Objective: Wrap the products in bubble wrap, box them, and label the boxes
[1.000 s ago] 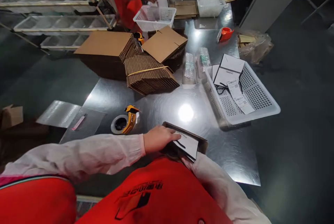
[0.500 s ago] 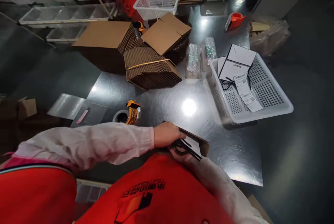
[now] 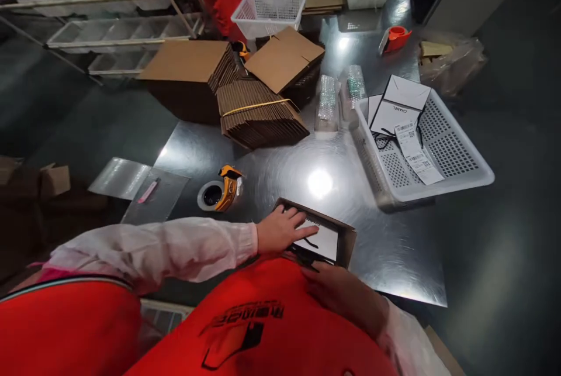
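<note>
A small open cardboard box (image 3: 348, 247) lies at the table's near edge, close against the red apron. Inside it is a folded white paper bag (image 3: 324, 241) with black edging, black cord handles and partly covered lettering. My left hand (image 3: 280, 230) rests palm down over the left end of the box, fingers spread across the bag. At the near side of the box is my right hand (image 3: 346, 291), its fingers stretched toward the left along the rim; some of them are hidden against the apron.
A white plastic basket (image 3: 464, 186) at right holds another paper bag (image 3: 397, 113) and a printed label (image 3: 414, 151). Bundled flat cartons (image 3: 263, 116) are stacked behind. A tape dispenser (image 3: 225, 192) lies left of the box; two bubble-wrapped items (image 3: 326, 101) stand beyond.
The bag has gone down flat into the box. My left hand has opened from its grip and spread over the bag. My right hand has come from underneath to the near side.
</note>
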Tool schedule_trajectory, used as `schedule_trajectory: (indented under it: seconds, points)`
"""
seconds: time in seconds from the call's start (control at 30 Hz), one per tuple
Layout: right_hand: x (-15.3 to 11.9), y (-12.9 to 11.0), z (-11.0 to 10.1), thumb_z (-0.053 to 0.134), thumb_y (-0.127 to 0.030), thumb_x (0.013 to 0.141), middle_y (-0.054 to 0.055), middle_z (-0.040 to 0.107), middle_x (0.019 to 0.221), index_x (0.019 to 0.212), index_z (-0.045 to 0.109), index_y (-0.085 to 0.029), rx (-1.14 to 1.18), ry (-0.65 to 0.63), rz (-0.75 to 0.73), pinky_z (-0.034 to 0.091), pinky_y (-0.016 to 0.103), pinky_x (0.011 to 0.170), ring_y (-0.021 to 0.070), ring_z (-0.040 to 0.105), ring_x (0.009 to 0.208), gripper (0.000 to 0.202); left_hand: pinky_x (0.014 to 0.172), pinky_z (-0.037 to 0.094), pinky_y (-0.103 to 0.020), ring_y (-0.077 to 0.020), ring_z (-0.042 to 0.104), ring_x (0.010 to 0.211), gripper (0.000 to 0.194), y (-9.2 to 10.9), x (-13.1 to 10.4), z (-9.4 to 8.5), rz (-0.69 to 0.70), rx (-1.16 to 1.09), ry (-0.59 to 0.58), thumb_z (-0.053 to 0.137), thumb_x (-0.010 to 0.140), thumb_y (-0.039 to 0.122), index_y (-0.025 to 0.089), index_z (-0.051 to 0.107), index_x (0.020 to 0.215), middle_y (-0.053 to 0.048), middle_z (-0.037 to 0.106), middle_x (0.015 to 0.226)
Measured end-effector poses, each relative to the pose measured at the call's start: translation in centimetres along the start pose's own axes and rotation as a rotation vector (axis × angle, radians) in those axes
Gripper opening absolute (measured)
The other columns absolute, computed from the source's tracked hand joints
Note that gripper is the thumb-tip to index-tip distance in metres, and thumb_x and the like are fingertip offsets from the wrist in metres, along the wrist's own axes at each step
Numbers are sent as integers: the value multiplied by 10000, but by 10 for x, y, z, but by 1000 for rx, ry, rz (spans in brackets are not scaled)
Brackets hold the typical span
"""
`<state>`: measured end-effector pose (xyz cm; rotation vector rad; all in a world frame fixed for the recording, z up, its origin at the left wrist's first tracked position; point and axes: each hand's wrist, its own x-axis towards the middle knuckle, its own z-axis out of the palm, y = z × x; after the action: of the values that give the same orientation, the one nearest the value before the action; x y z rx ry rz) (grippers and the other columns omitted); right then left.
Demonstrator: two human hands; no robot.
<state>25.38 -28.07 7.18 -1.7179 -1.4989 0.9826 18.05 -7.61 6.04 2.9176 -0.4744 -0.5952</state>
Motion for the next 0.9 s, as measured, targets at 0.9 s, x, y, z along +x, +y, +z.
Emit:
schedule_trajectory:
  seconds: [0.9]
  points:
    - [5,-9,-5,475,-357,985,85,714,1072,1014,706,-176,-410,-58,574,413,272,779,212,631,1023,294,828,502,-294,-233,671,974,209,3,8,-18,47,-224,-232,564,908,244,167,714,1033,-94,733,1034]
